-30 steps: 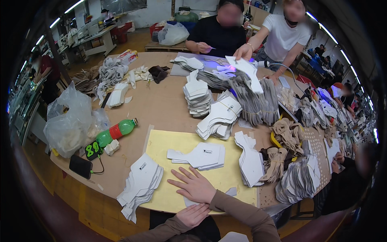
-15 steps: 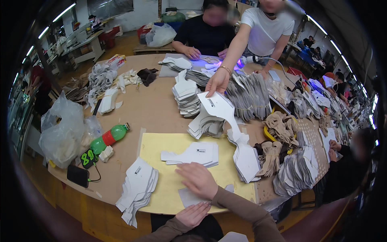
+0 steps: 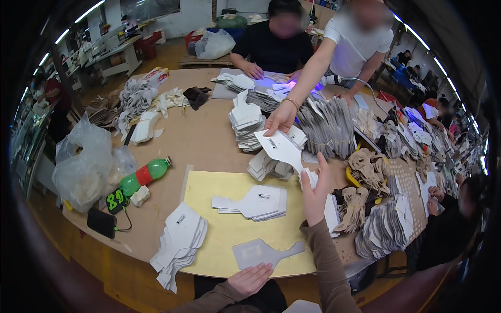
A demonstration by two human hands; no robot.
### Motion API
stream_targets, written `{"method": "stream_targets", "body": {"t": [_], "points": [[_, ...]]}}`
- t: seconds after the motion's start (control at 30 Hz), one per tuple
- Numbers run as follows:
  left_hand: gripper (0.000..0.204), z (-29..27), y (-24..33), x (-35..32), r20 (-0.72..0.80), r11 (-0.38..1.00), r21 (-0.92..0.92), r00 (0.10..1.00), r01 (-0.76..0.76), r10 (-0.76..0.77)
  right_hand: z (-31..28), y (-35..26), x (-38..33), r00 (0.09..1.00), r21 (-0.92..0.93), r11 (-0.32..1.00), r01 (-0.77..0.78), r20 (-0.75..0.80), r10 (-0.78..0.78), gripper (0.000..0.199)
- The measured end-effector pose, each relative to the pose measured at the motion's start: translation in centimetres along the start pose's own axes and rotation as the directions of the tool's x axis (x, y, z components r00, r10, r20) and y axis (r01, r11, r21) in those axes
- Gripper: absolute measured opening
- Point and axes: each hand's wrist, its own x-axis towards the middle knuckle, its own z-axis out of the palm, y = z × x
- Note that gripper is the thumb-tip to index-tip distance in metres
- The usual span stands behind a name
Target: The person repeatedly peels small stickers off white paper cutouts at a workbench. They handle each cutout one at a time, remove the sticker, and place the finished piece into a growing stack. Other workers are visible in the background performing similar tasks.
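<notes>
My left hand (image 3: 251,279) lies with fingers straight at the table's near edge, fingertips by a grey paddle-shaped panel (image 3: 267,255) on the yellow sheet. My right hand (image 3: 316,194) is raised with its fingers stretched out, next to the narrow end of a white paddle-shaped panel (image 3: 282,148). A co-worker's hand (image 3: 282,118) across the table grips that panel's wide end. Whether my right fingers touch it, I cannot tell. Beyond the grey panel rests a small stack of white panels (image 3: 261,202), and a fanned stack (image 3: 182,235) sits to its left.
The yellow sheet (image 3: 219,250) covers the near tabletop. A green bottle (image 3: 156,168), a black phone (image 3: 102,223) and a clear plastic bag (image 3: 83,167) stand left. At right are beige bundles (image 3: 365,169) and grey bundled stacks (image 3: 383,224). Two people are across the table.
My right hand has moved from above the grey panel up and right toward the co-worker's white panel, uncovering the grey one. My left hand has stayed almost still.
</notes>
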Motion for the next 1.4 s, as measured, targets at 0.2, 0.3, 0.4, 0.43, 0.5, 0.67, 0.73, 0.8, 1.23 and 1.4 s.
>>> {"method": "stream_targets", "body": {"t": [0.2,0.3,0.4,0.43,0.5,0.67,0.73,0.8,1.23,1.4], "points": [[0.038,-0.2,-0.1,0.4,0.057,1.000,-0.001,0.998,0.018,-0.018,0.7,1.4,1.0,0.728,0.539,0.490,-0.685,0.535,0.429,0.064],[0.036,-0.4,0.0,0.6,0.019,1.000,0.017,1.000,0.010,-0.010,1.2,1.0,0.1,0.646,0.484,0.433,-0.760,0.636,0.422,0.071],[0.036,-0.6,0.0,0.7,0.035,1.000,-0.008,0.999,0.018,-0.017,2.2,0.1,-0.9,0.661,0.487,0.448,-0.750,0.566,0.492,0.075],[0.036,-0.6,-0.1,0.7,0.046,0.999,-0.022,0.999,0.028,-0.027,2.5,-0.1,-1.1,0.670,0.500,0.447,-0.742,0.537,0.512,0.075],[0.036,-0.6,-0.1,0.6,0.050,1.000,0.012,0.999,0.006,-0.007,2.7,-0.1,-1.0,0.728,0.509,0.521,-0.685,0.438,0.528,0.074],[0.038,-0.3,0.1,0.4,-0.001,1.000,0.001,1.000,0.012,-0.012,1.9,0.3,-0.3,0.650,0.591,0.289,-0.753,0.599,0.468,0.042],[0.037,-0.2,0.1,0.4,-0.013,1.000,0.021,1.000,-0.004,0.005,1.4,0.0,-0.4,0.605,0.550,0.257,-0.795,0.688,0.401,0.029],[0.037,-0.2,0.1,0.5,-0.008,1.000,0.022,1.000,-0.005,0.005,1.0,-0.4,-0.6,0.545,0.518,0.179,-0.836,0.754,0.366,0.022],[0.031,-0.2,0.3,0.1,-0.205,0.821,-0.567,0.953,0.069,-0.222,0.2,-2.5,-4.7,0.548,0.577,-0.055,-0.815,0.798,0.250,0.022],[0.047,-1.7,-0.3,2.1,-0.181,0.670,-0.649,0.782,0.360,-0.596,0.4,-3.2,-6.1,0.684,0.687,0.131,-0.715,0.648,0.334,0.025]]}}
